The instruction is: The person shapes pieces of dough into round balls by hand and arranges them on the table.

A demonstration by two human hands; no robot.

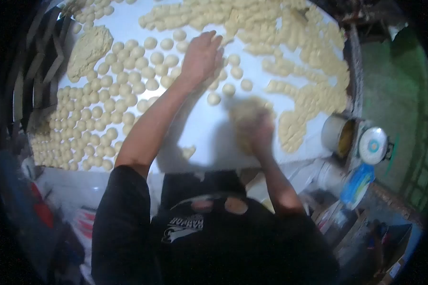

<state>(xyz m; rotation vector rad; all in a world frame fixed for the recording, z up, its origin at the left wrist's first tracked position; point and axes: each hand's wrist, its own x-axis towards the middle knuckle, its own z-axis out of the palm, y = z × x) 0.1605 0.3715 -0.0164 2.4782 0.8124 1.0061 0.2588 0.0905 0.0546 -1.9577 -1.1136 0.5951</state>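
Evidently, the right hand (262, 132) is touching a blurred dough mass (244, 119), finger closure unclear; probably soft, tearable, best cupped broadly. Farther forward-left of that grip, the left hand (202, 59) is reaching among dough balls (157, 58), its closure also unclear.

Your white bench (199, 137) carries round dough balls (121, 90) leftward, a large dough slab (89, 51), and clustered dough pieces (309, 102) rightward.
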